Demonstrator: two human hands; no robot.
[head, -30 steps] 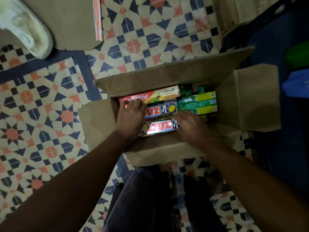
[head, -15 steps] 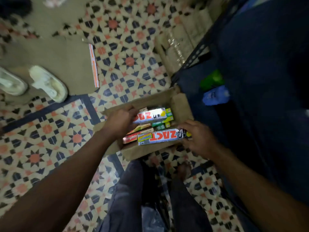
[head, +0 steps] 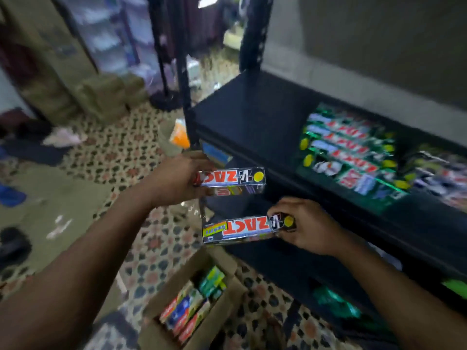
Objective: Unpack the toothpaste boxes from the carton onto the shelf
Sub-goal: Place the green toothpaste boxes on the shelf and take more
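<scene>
My left hand (head: 174, 178) grips one end of a silver and red ZACT toothpaste box (head: 235, 179), held level in the air beside the black shelf (head: 255, 117). My right hand (head: 305, 226) grips the right end of a second ZACT toothpaste box (head: 242, 229), lower and nearer to me, in front of the shelf's edge. The open carton (head: 161, 306) sits on the floor below my arms, with several red, blue and green toothpaste boxes (head: 192, 304) still inside.
Rows of green and red toothpaste boxes (head: 346, 152) lie on the right part of the shelf; its left part is bare. A black upright post (head: 183, 79) stands at the shelf's left corner. Patterned floor tiles, stacked cardboard packs (head: 106, 97) and scattered items lie to the left.
Both hands lifted a ZACT box each out of the carton and rose to shelf height. My view swung up from the carton to the shelf.
</scene>
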